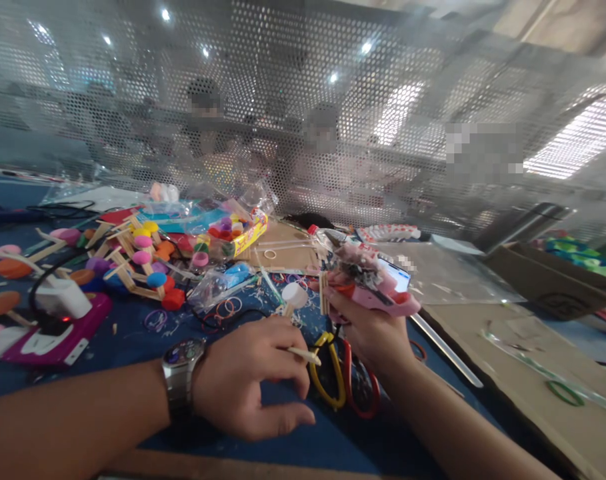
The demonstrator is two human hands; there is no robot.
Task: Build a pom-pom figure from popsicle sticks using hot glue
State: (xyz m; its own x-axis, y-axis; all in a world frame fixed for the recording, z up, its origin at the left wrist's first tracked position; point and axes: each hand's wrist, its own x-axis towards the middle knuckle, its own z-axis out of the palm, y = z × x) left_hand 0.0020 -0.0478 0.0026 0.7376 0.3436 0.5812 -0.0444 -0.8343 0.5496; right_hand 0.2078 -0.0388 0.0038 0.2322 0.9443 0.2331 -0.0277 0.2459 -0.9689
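My left hand (255, 377), with a wristwatch (181, 367) on the wrist, rests low over the blue table (133, 333) and pinches a thin wooden stick (305, 355) between its fingers. My right hand (370, 330) is closed round a pink glue gun (383, 293) and a small bundle of wooden sticks (325, 290), lifted a little above the table. Between the hands lie red and yellow handled scissors (345, 377). A white bottle cap (295, 295) sits just beyond my left hand.
At the left stands a structure of wooden sticks and coloured bottle caps (137, 257), next to plastic bags of caps (223, 230) and a pink and white device (53, 327). Cardboard sheets (533, 373) lie at the right. A perforated metal screen (303, 100) closes the back; people sit behind it.
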